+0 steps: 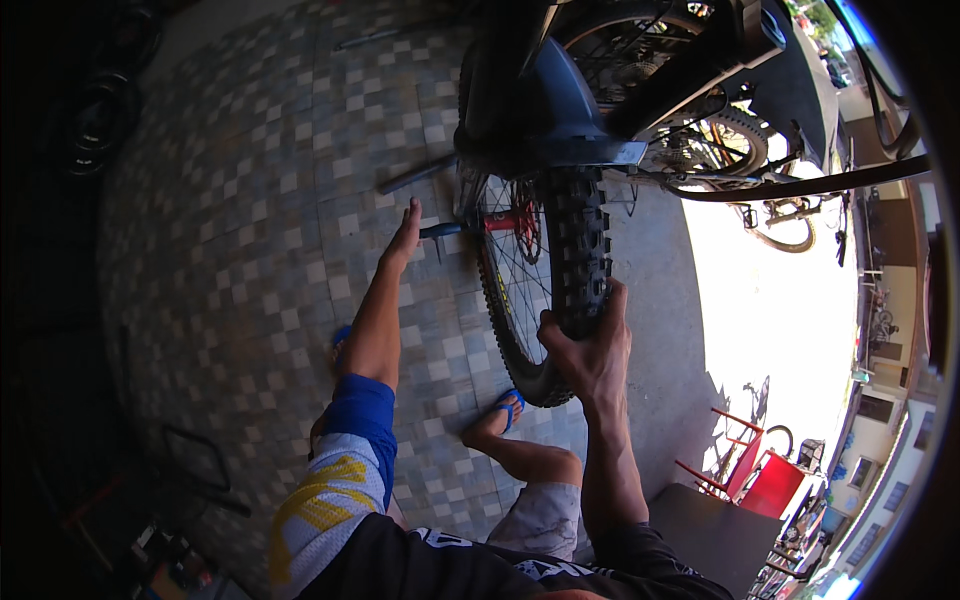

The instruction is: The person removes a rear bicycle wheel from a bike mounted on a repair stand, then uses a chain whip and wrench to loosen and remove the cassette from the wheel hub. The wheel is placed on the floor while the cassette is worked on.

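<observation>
A bicycle front wheel with a knobby black tyre (578, 225) stands below a dark fork and mudguard (560, 110). My right hand (592, 350) grips the tyre from the near side, thumb on one side and fingers round the other. The wheel's red hub (508, 221) shows between the spokes. A blue handle-like piece (440, 230) sticks out to the left of the hub. My left hand (403, 238) is held flat with straight fingers, its palm at the outer end of that piece. Whether the palm presses on it, I cannot tell.
Other bicycles (735, 140) stand behind at the upper right. At the lower right are a red chair (772, 483) and a dark tabletop (715, 535). A dark bar (418, 174) lies low beyond my left hand. Tyres (100, 120) are in shadow at the far left.
</observation>
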A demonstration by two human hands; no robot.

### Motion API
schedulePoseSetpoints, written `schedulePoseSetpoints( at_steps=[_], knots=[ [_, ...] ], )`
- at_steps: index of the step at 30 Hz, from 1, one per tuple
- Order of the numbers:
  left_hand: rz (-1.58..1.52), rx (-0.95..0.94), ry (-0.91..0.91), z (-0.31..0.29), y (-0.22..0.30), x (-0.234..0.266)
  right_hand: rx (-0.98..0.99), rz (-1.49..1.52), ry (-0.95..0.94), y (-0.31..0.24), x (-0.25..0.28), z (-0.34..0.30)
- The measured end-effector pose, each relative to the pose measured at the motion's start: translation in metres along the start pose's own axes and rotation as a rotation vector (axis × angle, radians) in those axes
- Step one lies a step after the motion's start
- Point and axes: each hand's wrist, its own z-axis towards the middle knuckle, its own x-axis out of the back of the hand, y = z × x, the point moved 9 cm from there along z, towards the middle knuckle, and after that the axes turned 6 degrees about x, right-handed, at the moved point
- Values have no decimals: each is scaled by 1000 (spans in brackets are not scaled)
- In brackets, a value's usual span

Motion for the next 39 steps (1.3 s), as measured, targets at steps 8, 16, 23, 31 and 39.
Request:
schedulePoseSetpoints(
  at_steps=[8,16,23,31,39],
  knots=[
    [-264,-201,86,-32,38,-9,-45,28,12,4,5,-1],
    [-77,-52,-144,-34,21,-11,-43,15,28,7,8,-5],
    [-66,137,-270,-25,-5,-7,-43,13,30,5,6,-4],
    [-212,57,66,-3,2,10,-58,-3,7,1,7,-3],
    [495,-92,116,1,-11,10,-1,6,-90,-16,8,3]
  ],
)
